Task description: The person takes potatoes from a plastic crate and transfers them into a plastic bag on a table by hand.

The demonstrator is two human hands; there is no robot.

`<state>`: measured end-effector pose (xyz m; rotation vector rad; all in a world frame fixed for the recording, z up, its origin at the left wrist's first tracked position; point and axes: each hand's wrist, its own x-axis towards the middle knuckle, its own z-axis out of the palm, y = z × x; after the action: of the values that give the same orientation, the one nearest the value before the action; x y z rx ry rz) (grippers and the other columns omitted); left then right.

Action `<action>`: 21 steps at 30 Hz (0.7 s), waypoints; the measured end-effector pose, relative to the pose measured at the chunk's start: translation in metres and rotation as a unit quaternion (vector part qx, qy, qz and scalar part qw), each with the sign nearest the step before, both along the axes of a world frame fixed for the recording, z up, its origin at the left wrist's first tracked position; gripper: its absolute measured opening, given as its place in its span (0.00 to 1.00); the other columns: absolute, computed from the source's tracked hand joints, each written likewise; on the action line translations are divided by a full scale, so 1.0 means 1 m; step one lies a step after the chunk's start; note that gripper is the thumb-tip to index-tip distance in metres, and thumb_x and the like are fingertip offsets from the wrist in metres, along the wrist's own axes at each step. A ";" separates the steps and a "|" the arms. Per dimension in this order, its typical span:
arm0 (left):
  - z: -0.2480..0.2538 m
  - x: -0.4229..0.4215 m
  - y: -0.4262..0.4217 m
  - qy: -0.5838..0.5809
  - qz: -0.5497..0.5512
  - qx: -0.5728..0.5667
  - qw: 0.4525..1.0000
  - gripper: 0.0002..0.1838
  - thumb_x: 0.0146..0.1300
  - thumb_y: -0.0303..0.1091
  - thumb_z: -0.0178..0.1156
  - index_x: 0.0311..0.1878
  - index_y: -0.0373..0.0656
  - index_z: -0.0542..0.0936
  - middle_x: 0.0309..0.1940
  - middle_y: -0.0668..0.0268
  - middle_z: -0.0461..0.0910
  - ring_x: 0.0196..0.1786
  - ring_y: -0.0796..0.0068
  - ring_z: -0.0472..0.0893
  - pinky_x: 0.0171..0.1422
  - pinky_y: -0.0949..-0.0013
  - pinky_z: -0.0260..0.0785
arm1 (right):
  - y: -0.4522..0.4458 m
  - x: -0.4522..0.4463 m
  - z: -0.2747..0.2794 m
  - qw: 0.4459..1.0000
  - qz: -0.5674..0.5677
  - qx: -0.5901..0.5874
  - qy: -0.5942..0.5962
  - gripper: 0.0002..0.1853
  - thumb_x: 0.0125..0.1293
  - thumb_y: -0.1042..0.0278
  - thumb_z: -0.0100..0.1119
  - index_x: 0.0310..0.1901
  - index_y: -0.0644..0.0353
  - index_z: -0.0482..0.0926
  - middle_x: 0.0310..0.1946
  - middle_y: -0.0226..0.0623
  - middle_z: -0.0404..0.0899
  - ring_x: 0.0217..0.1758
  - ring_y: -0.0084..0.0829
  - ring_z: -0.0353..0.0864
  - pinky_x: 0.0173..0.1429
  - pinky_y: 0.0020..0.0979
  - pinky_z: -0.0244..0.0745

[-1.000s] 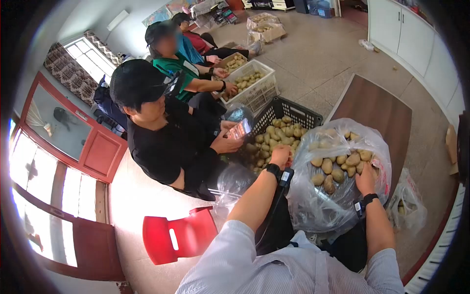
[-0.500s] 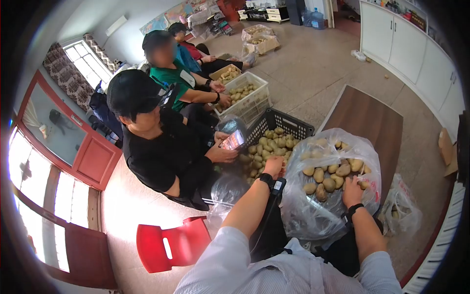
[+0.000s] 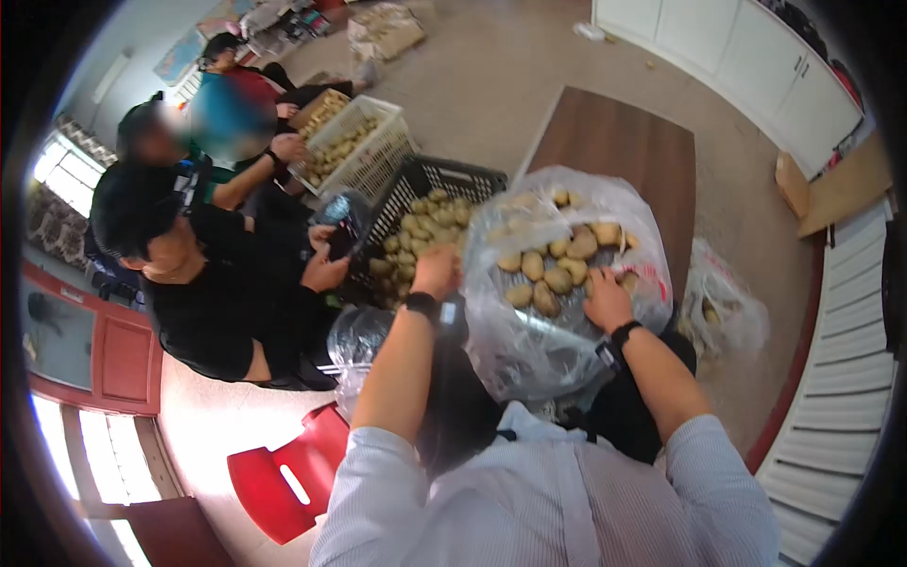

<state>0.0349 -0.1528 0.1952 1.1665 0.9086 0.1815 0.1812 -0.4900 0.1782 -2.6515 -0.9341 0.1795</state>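
Lower left: red chair on floor. Left edge: red door; bright window higher up. Left: person in black. Upper right: white cabinets, cardboard near them. Right edge: white slatted panel.

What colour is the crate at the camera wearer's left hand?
The crate is black; the head view shows it.

Between your left hand and right hand, the bag's raised side stands in your way; you can pass above it. Its open mouth leaves you room down to the potatoes. Past your left hand, the crate's far wall blocks; a co-worker's hands crowd its left edge.
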 end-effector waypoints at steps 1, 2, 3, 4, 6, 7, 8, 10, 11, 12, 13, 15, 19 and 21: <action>0.007 0.000 -0.003 0.014 -0.009 -0.003 1.000 0.11 0.66 0.39 0.53 0.43 0.41 0.74 0.26 0.65 0.73 0.22 0.72 0.74 0.24 0.68 0.69 | 0.002 0.002 -0.001 1.000 -0.003 0.019 0.010 0.26 0.49 0.68 0.64 0.53 0.56 0.69 0.55 0.46 0.71 0.49 0.51 0.79 0.49 0.45 0.78; 0.018 0.000 -0.010 0.013 -0.012 0.013 1.000 0.14 0.67 0.40 0.53 0.48 0.41 0.74 0.32 0.65 0.75 0.24 0.73 0.75 0.26 0.68 0.70 | 0.004 0.002 -0.003 1.000 -0.008 0.012 0.015 0.26 0.49 0.68 0.64 0.53 0.56 0.69 0.55 0.46 0.71 0.49 0.51 0.79 0.49 0.45 0.78; 0.022 -0.001 -0.014 0.016 -0.017 0.009 1.000 0.14 0.67 0.40 0.53 0.48 0.41 0.74 0.32 0.65 0.75 0.24 0.73 0.75 0.26 0.68 0.70 | 0.006 0.003 -0.007 0.998 -0.020 0.060 0.027 0.27 0.49 0.69 0.63 0.54 0.55 0.69 0.54 0.45 0.72 0.49 0.52 0.79 0.50 0.46 0.77; 0.028 0.000 -0.017 0.019 -0.009 0.002 1.000 0.15 0.68 0.41 0.52 0.49 0.40 0.73 0.34 0.64 0.75 0.25 0.73 0.76 0.28 0.68 0.71 | 0.007 0.005 -0.011 0.993 -0.032 0.109 0.037 0.28 0.49 0.69 0.63 0.55 0.54 0.69 0.53 0.45 0.72 0.49 0.52 0.78 0.51 0.47 0.76; 0.034 0.003 -0.019 0.027 -0.012 0.006 1.000 0.17 0.68 0.41 0.52 0.53 0.40 0.73 0.38 0.63 0.76 0.26 0.73 0.77 0.29 0.68 0.72 | 0.011 0.010 -0.018 0.987 -0.023 0.159 0.015 0.28 0.50 0.70 0.61 0.56 0.53 0.68 0.52 0.44 0.73 0.47 0.49 0.80 0.48 0.44 0.77; 0.033 0.004 -0.019 0.028 -0.016 0.004 0.999 0.17 0.68 0.41 0.52 0.53 0.40 0.73 0.38 0.63 0.76 0.26 0.73 0.77 0.29 0.68 0.72 | 0.011 0.012 -0.021 0.978 -0.010 0.209 -0.005 0.28 0.51 0.70 0.60 0.57 0.52 0.68 0.52 0.43 0.74 0.44 0.45 0.81 0.45 0.42 0.77; 0.032 0.005 -0.019 0.025 -0.021 -0.003 0.999 0.17 0.68 0.41 0.52 0.53 0.40 0.72 0.38 0.63 0.76 0.26 0.73 0.77 0.29 0.68 0.72 | 0.009 0.016 -0.023 0.978 -0.013 0.208 -0.006 0.28 0.51 0.70 0.60 0.57 0.52 0.68 0.52 0.43 0.74 0.44 0.45 0.81 0.45 0.42 0.77; 0.033 0.004 -0.019 0.025 -0.029 -0.011 0.999 0.17 0.68 0.42 0.53 0.54 0.40 0.72 0.39 0.63 0.76 0.26 0.73 0.77 0.30 0.67 0.72 | 0.013 0.011 0.001 0.821 -0.164 0.326 0.439 0.26 0.56 0.71 0.54 0.59 0.51 0.68 0.52 0.40 0.74 0.39 0.37 0.81 0.39 0.34 0.76; 0.034 0.004 -0.021 0.024 -0.042 -0.016 0.999 0.18 0.68 0.42 0.53 0.54 0.41 0.71 0.39 0.63 0.76 0.27 0.73 0.77 0.30 0.67 0.72 | 0.014 0.009 0.007 0.820 -0.168 0.326 0.439 0.26 0.56 0.71 0.54 0.59 0.51 0.68 0.52 0.40 0.74 0.39 0.37 0.81 0.39 0.34 0.76; 0.034 0.006 -0.022 0.021 -0.055 -0.020 0.998 0.19 0.68 0.42 0.54 0.55 0.41 0.71 0.39 0.63 0.76 0.27 0.73 0.77 0.30 0.67 0.72 | 0.013 0.010 0.009 0.757 -0.175 0.386 0.497 0.26 0.58 0.73 0.52 0.60 0.50 0.67 0.51 0.40 0.73 0.39 0.35 0.80 0.38 0.32 0.76; 0.035 0.008 -0.023 0.019 -0.061 -0.020 0.998 0.19 0.68 0.42 0.54 0.55 0.41 0.71 0.39 0.63 0.76 0.27 0.73 0.77 0.30 0.67 0.72 | 0.013 0.011 0.011 0.686 -0.180 0.444 0.548 0.25 0.61 0.74 0.49 0.61 0.49 0.66 0.51 0.39 0.73 0.38 0.33 0.79 0.37 0.30 0.75; 0.035 0.011 -0.026 0.016 -0.087 -0.040 0.995 0.19 0.67 0.43 0.55 0.55 0.41 0.70 0.40 0.63 0.76 0.28 0.72 0.77 0.31 0.68 0.72 | 0.014 0.007 0.011 0.647 -0.160 0.489 0.563 0.25 0.62 0.73 0.47 0.62 0.49 0.65 0.52 0.41 0.72 0.39 0.37 0.79 0.39 0.32 0.76; 0.036 0.015 -0.039 0.007 -0.161 -0.049 0.986 0.23 0.66 0.47 0.56 0.57 0.42 0.69 0.49 0.59 0.76 0.33 0.68 0.81 0.33 0.67 0.73 | 0.031 -0.010 0.037 0.553 -0.086 0.526 0.641 0.20 0.66 0.68 0.48 0.60 0.53 0.67 0.50 0.40 0.75 0.40 0.36 0.79 0.42 0.31 0.75; 0.051 0.016 -0.057 0.015 -0.181 -0.050 0.982 0.26 0.66 0.49 0.57 0.61 0.44 0.66 0.47 0.58 0.78 0.34 0.64 0.81 0.32 0.63 0.71 | 0.047 -0.018 0.043 0.508 -0.052 0.519 0.686 0.18 0.68 0.65 0.49 0.59 0.54 0.68 0.49 0.39 0.76 0.41 0.35 0.79 0.43 0.31 0.75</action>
<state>0.0514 -0.2096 0.2457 1.2214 0.7094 -0.1758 0.1627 -0.4430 0.2212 -0.7785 -0.0854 1.0556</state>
